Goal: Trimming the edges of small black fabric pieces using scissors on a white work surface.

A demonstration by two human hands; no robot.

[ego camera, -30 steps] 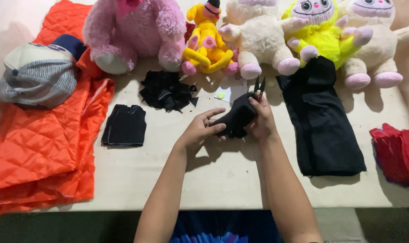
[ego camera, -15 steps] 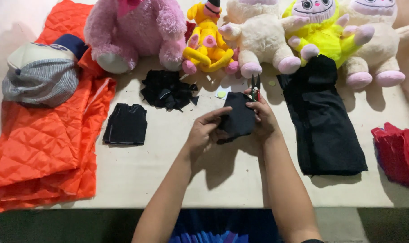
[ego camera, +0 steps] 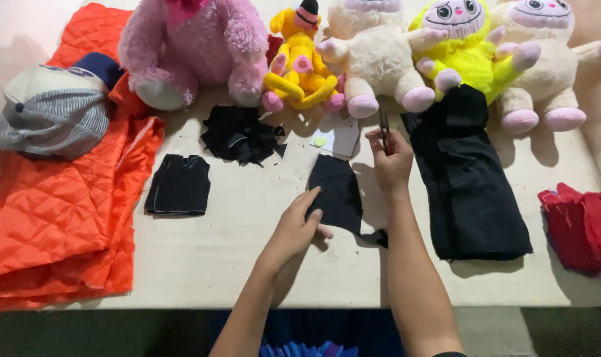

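Left hand (ego camera: pixel 299 228) lies open on the black cloth (ego camera: pixel 335 193); right hand (ego camera: pixel 391 158) grips what look like scissors (ego camera: pixel 384 127).

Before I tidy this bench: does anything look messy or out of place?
Only the heap of black fabric scraps below the pink plush bear looks untidy. The left hand presses a flat black fabric piece; the right hand holds scissors.

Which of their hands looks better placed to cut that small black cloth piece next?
Probably the right hand: it holds the scissors just beyond the black cloth piece. The left hand lies flat on that piece, pinning it down.
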